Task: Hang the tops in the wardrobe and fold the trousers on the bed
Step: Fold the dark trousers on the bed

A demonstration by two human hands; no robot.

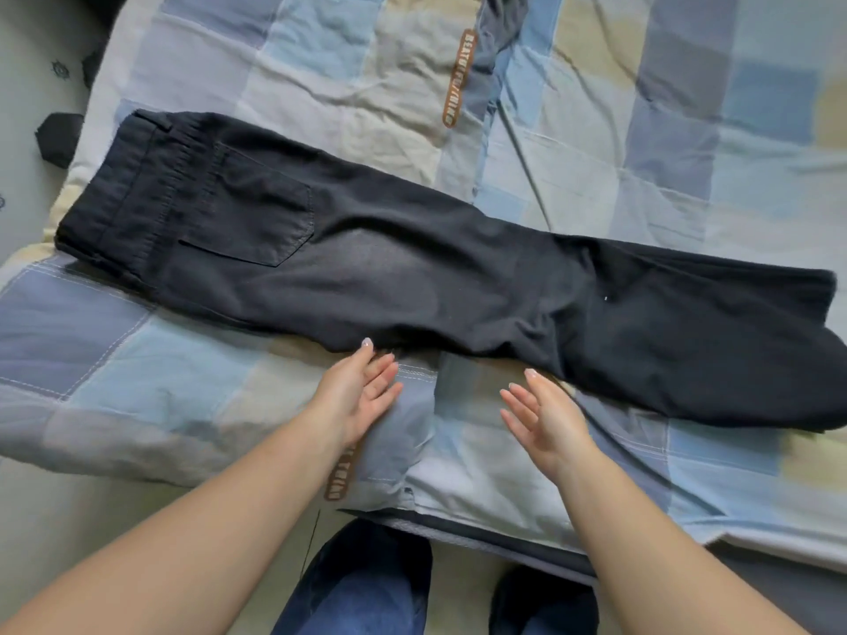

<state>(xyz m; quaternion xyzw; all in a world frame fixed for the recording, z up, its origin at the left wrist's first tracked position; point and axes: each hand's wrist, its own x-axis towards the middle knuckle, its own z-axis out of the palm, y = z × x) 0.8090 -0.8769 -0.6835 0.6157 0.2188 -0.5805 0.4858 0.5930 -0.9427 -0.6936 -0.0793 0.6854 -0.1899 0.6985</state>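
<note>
A pair of black trousers (412, 272) lies flat across the bed, folded lengthwise with one leg over the other. The waistband is at the left and the leg ends reach the right edge of the view. A back pocket faces up. My left hand (362, 396) hovers just below the trousers' near edge, palm turned inward, fingers straight, the fingertips close to the cloth. To its right, my right hand (545, 419) has its palm facing the left hand and its fingers straight. Neither hand holds anything.
The bed carries a patchwork quilt (641, 130) in blue, beige and grey squares. A dark grey garment (497, 25) lies bunched at the far top. Pale floor (27, 130) runs along the left. My legs in blue jeans (362, 588) stand at the bed's near edge.
</note>
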